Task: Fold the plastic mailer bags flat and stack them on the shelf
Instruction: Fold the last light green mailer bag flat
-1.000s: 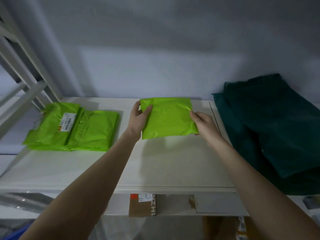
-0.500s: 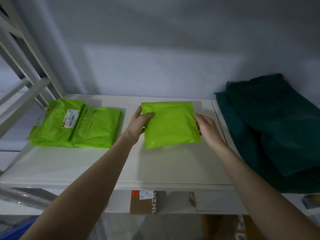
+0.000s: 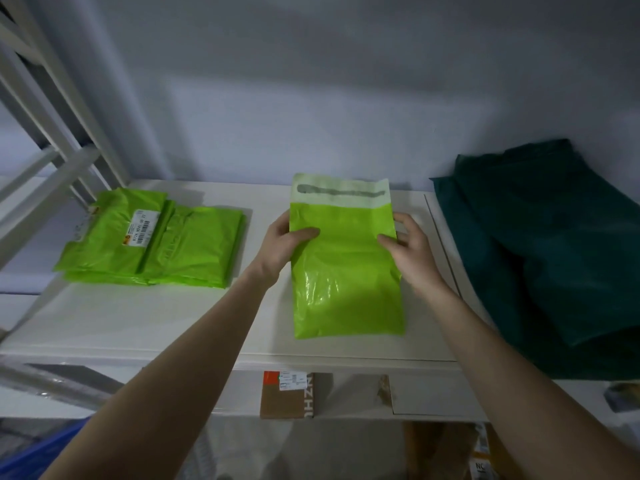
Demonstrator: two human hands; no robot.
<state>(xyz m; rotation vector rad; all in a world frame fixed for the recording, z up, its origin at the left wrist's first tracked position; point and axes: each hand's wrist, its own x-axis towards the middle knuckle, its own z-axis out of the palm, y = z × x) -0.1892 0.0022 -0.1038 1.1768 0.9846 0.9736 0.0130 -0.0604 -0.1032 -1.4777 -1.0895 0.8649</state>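
A lime-green plastic mailer bag (image 3: 346,282) lies full length on the white shelf (image 3: 173,327), its pale adhesive flap toward the wall. My left hand (image 3: 287,240) grips its left edge, thumb on top and fingers underneath. My right hand (image 3: 408,244) holds the right edge the same way, thumb on the green face. A stack of folded green mailer bags (image 3: 152,244), one with a barcode label, sits at the shelf's left.
Dark green bags (image 3: 554,244) are piled on the shelf's right end. White rack struts (image 3: 52,140) slant at the left. Below the shelf front sit a cardboard box with a label (image 3: 291,394) and something blue (image 3: 38,452).
The green bag, earlier a short folded square between my hands, now lies opened out to full length with its pale flap showing. Both hands still hold its sides.
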